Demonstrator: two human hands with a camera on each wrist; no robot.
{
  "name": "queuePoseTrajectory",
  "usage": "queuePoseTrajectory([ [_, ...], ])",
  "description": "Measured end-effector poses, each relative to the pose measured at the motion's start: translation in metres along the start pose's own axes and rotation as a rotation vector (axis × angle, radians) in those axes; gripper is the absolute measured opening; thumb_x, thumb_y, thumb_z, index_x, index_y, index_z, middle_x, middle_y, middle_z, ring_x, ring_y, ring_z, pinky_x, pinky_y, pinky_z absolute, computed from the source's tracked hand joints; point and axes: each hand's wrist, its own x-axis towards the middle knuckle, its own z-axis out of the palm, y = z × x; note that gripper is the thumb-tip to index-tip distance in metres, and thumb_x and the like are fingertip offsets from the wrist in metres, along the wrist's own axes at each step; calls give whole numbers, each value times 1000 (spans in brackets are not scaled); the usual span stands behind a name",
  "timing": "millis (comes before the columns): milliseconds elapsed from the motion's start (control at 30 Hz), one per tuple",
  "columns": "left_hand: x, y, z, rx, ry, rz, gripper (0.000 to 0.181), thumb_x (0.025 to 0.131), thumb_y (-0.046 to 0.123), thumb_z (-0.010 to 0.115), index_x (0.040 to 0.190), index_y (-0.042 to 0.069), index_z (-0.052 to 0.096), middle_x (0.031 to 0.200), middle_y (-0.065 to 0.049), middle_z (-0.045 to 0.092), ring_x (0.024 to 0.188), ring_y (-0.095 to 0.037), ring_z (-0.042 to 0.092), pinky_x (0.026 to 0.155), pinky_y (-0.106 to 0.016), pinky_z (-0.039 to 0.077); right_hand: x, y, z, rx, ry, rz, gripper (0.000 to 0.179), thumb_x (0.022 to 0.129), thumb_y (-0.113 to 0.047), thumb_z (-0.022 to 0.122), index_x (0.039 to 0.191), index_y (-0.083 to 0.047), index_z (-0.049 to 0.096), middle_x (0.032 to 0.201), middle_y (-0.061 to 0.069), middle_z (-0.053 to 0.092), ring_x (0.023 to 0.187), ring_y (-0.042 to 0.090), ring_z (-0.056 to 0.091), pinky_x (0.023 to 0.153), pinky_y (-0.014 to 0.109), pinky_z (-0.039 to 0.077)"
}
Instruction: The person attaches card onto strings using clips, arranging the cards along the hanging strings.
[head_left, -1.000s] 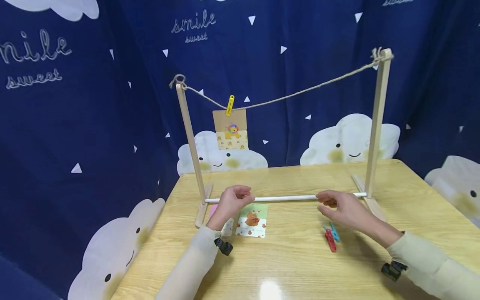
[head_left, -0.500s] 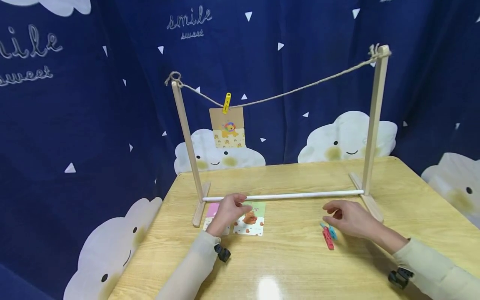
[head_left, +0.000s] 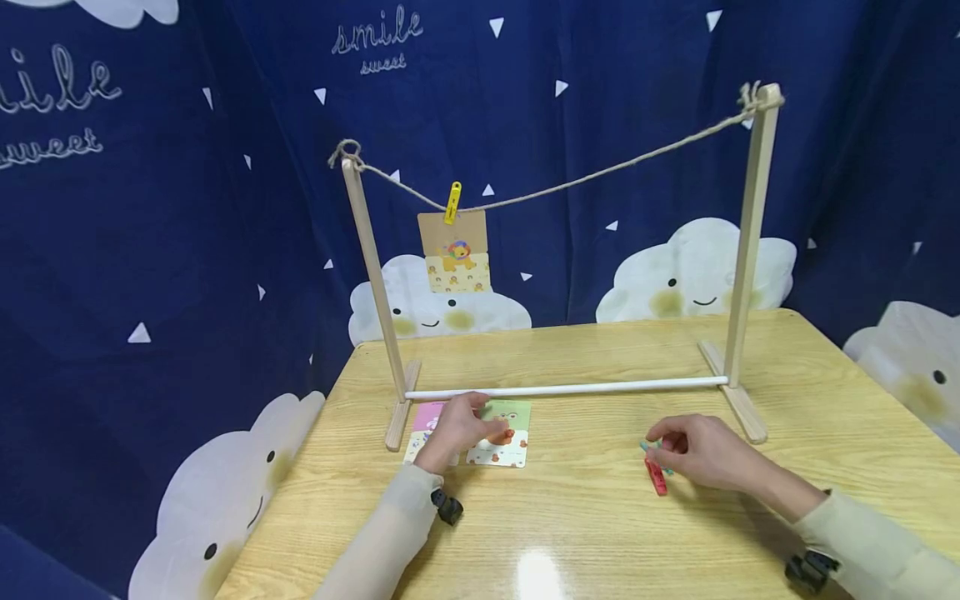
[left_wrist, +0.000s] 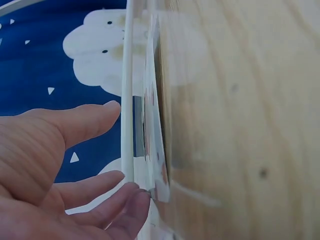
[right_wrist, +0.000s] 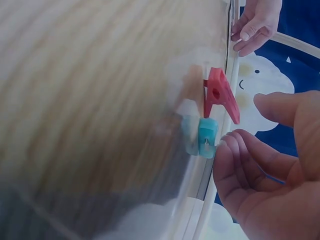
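Observation:
My left hand (head_left: 459, 435) is over two picture cards on the table, a pink-topped card (head_left: 426, 419) and a green-topped bear card (head_left: 513, 455), partly covering both. Its thumb and fingers are spread apart; in the left wrist view the fingertips come close to a card edge (left_wrist: 159, 150), and contact is hard to tell. At the right, my right hand (head_left: 703, 450) is lowered over a red clothespin (head_left: 656, 478) and a teal clothespin (right_wrist: 207, 136). Its fingers are bent with the thumb apart, fingertips beside the teal one, nothing gripped. Part of the teal clothespin is hidden in the head view.
Behind the hands stands a wooden frame with a left post (head_left: 377, 275), a right post (head_left: 752, 242) and a low white rod (head_left: 600, 389). From its sagging rope (head_left: 600, 175) hangs a lion card (head_left: 457, 254), held by a yellow clothespin (head_left: 452, 203). A blue curtain (head_left: 555, 267) backs the table.
My right hand has come down from beside the white rod to the clothespins. The left hand has sunk slightly over the cards. The head view has shifted a little.

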Motion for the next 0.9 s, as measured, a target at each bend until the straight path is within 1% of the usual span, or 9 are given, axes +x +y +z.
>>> queuePoseTrajectory([
  [200,-2,1,0,-21,-14,-25,66,86,30,86,141,4,61,130,-18,65,114,-30,61,95,-49,53,-3,2,3,23,-22,-11,16,92,-28,81,100,-14,76,76,-14,63,64,-1,55,58,23,46],
  [267,-3,1,0,-25,-20,-20,67,86,30,86,141,2,60,117,-15,68,102,-26,62,89,-44,53,-4,3,3,30,-34,-12,14,92,-27,80,99,-16,76,76,-14,64,65,0,56,59,23,47],
  [333,-4,2,0,-35,-29,-10,55,87,28,85,131,1,67,100,-7,71,87,-19,62,79,-37,53,-4,4,3,36,-44,-12,12,92,-27,79,98,-17,75,76,-14,65,65,0,58,59,23,48],
  [433,-2,0,2,-15,-30,5,41,84,28,88,106,-1,69,70,1,56,65,-15,50,63,-31,44,-4,6,3,37,-50,-15,9,93,-26,79,96,-20,75,75,-14,65,64,1,58,58,23,47],
  [467,-2,1,2,-1,-29,4,41,83,29,88,102,-1,68,69,1,51,65,-17,48,63,-32,43,-4,6,3,39,-52,-12,8,93,-27,79,96,-21,75,75,-14,65,64,1,58,58,23,47],
  [533,-1,1,3,42,-18,0,51,79,32,91,107,-3,67,81,-4,61,77,-20,57,70,-36,50,-5,6,3,43,-57,-6,7,93,-27,79,94,-21,74,74,-14,64,62,1,57,57,23,46],
  [600,0,2,4,75,-13,-13,71,75,35,94,125,-6,64,106,-13,68,100,-28,63,87,-44,54,-5,6,3,51,-63,5,7,93,-27,79,93,-23,74,74,-14,64,62,2,56,56,23,45],
  [700,-1,3,5,104,-12,-30,94,72,35,96,144,-6,54,148,-22,54,138,-38,49,110,-52,45,-6,5,4,57,-64,9,8,92,-27,80,90,-23,73,73,-13,63,61,1,55,55,22,45],
  [900,-3,6,5,194,-17,-18,94,70,35,97,142,-8,55,147,-24,49,137,-39,45,109,-52,44,-6,4,5,69,-71,11,10,91,-23,81,87,-23,72,72,-12,63,61,1,55,55,22,45],
])
